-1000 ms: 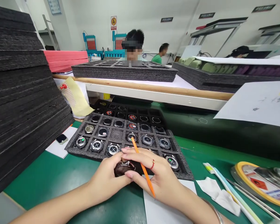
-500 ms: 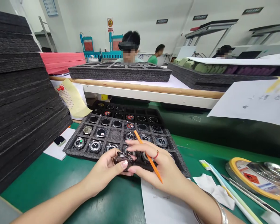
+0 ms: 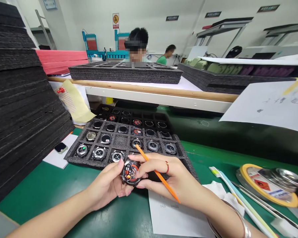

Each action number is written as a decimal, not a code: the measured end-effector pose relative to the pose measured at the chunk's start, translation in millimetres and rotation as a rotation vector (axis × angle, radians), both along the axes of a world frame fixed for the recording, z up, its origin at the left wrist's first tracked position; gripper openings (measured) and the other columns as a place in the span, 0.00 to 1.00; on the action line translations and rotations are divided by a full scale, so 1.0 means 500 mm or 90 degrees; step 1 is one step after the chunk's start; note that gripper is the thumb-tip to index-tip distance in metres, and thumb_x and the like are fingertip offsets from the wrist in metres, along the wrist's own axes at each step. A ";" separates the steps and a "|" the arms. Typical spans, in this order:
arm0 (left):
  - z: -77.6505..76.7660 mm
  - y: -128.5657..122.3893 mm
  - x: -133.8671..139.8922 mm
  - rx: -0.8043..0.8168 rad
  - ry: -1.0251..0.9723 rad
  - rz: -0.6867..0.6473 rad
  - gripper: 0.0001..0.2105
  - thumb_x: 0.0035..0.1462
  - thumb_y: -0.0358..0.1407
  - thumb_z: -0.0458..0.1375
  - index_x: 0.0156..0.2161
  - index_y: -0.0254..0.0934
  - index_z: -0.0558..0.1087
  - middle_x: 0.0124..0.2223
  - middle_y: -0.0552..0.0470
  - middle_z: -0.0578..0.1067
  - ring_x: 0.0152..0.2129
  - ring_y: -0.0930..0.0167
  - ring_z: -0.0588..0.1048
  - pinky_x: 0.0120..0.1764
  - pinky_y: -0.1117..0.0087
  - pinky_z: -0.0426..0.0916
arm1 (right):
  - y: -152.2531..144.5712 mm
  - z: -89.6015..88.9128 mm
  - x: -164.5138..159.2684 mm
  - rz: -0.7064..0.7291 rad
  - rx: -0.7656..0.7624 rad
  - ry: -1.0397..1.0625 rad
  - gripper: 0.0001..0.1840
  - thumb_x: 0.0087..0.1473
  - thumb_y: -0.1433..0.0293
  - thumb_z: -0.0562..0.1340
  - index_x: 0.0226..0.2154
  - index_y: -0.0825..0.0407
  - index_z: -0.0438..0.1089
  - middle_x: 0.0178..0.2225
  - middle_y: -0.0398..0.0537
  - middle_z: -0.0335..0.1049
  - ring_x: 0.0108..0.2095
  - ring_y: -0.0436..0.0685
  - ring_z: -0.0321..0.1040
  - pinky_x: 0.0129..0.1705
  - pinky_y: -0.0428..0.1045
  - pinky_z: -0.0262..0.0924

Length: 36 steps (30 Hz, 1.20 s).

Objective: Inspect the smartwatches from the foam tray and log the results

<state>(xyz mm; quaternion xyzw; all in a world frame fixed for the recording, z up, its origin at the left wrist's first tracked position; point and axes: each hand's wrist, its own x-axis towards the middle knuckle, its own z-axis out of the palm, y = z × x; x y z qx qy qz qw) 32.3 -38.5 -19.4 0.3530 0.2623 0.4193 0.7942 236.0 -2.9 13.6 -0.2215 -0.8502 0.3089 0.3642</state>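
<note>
A round black smartwatch (image 3: 129, 173) without a strap has its lit face turned up, showing 13 and 15 in white and red. My left hand (image 3: 106, 183) is closed round its left side and underneath. At its right edge is my right hand (image 3: 167, 173), one fingertip touching the screen. A thin orange stick (image 3: 159, 175) runs across the right hand, held between the fingers and pointing up and left. Just behind, a black foam tray (image 3: 120, 142) carries several round watches in square compartments; my hands hide part of its near row.
To the left rises a tall stack of black foam sheets (image 3: 17, 109). A pale square watch (image 3: 61, 147) lies on white paper. At right are a toothbrush (image 3: 228, 181), a white cloth (image 3: 220, 191) and a yellow-rimmed round container (image 3: 265, 185). Above the tray runs a shelf edge (image 3: 151, 94); a person sits beyond.
The watch has tilted so its face points up toward me, and its screen is now lit. My right fingertip has come onto the screen. The view has shifted slightly.
</note>
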 end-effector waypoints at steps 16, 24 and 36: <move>0.006 -0.014 0.009 -0.053 -0.092 -0.024 0.17 0.56 0.49 0.63 0.43 0.39 0.81 0.36 0.47 0.78 0.24 0.80 0.69 0.26 0.82 0.62 | -0.038 0.004 -0.018 -0.086 0.135 0.014 0.19 0.52 0.62 0.71 0.46 0.43 0.69 0.51 0.50 0.75 0.50 0.60 0.75 0.54 0.54 0.69; 0.012 -0.023 0.016 -0.061 -0.129 -0.025 0.17 0.55 0.48 0.64 0.43 0.36 0.81 0.38 0.45 0.78 0.28 0.77 0.69 0.26 0.82 0.60 | -0.056 -0.003 -0.030 -0.127 0.133 0.045 0.27 0.53 0.62 0.71 0.53 0.46 0.65 0.53 0.54 0.73 0.53 0.61 0.72 0.54 0.55 0.69; 0.019 -0.011 -0.003 -0.037 -0.179 -0.066 0.20 0.55 0.48 0.65 0.42 0.31 0.81 0.39 0.39 0.81 0.20 0.81 0.65 0.23 0.82 0.56 | -0.030 0.013 -0.003 -0.068 0.138 0.020 0.28 0.53 0.69 0.71 0.55 0.49 0.67 0.57 0.53 0.71 0.58 0.57 0.68 0.61 0.50 0.62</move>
